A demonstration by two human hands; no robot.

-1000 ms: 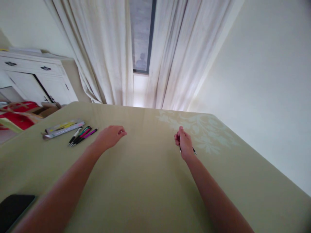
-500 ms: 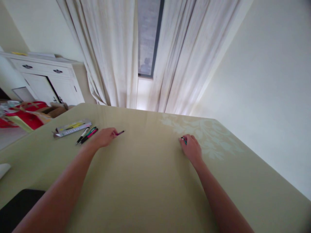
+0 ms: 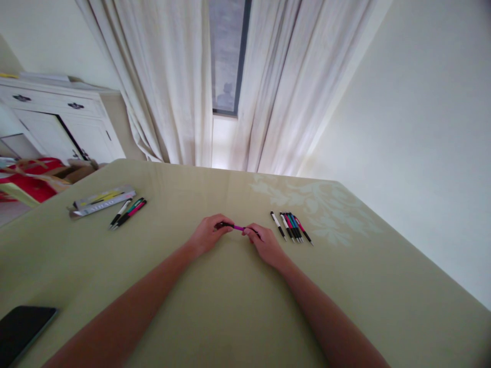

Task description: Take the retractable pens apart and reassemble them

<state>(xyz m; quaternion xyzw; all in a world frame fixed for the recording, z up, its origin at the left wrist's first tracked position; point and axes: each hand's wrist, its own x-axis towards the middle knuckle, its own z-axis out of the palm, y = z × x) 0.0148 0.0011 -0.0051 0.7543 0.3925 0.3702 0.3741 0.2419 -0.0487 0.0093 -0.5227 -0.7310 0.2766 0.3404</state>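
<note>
A purple and black pen is stretched between my two hands over the middle of the table. My left hand pinches its black left end, and the fingers of my right hand close on its other end. Just right of my right hand lies a row of several pens in white, pink, teal and blue with black parts, roughly side by side. Farther left rests a small group of pens, white, green and pink, beside an opened pen box.
A dark phone-like slab lies at the table's near left. Beyond the left edge are red bags and a white cabinet. Curtains hang behind the far edge, and a wall stands on the right.
My left hand has moved right with the purple pen. My right hand has come left off the pens, uncovering the row, and now grips the purple pen too. The view has shifted slightly.
</note>
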